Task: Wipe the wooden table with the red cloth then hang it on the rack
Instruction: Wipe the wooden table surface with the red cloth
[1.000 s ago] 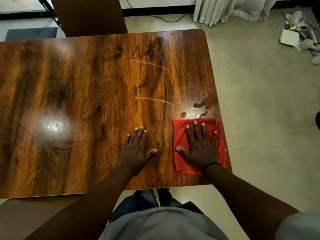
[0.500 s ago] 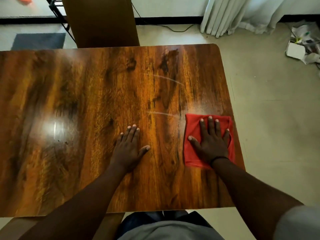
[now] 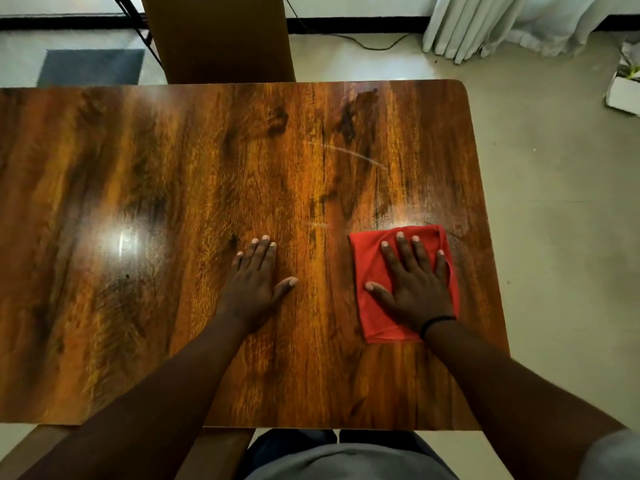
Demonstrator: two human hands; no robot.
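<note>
Right hand (image 3: 414, 282) flat, fingers spread, presses folded red cloth (image 3: 372, 271) on wooden surface (image 3: 173, 202) at 3 o'clock, near right edge, likely for even wiping pressure. Left hand (image 3: 258, 282) flat on bare wood at centre, probably as support. Rack not visible.

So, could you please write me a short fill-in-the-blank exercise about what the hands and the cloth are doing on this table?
1. The right hand presses flat on the ____ cloth.
2. The left hand rests with straight fingers on the bare wooden ____.
3. The cloth lies near the table's ____ edge.
4. A thin black band circles the ____ wrist.

Missing words: red; table; right; right
</note>
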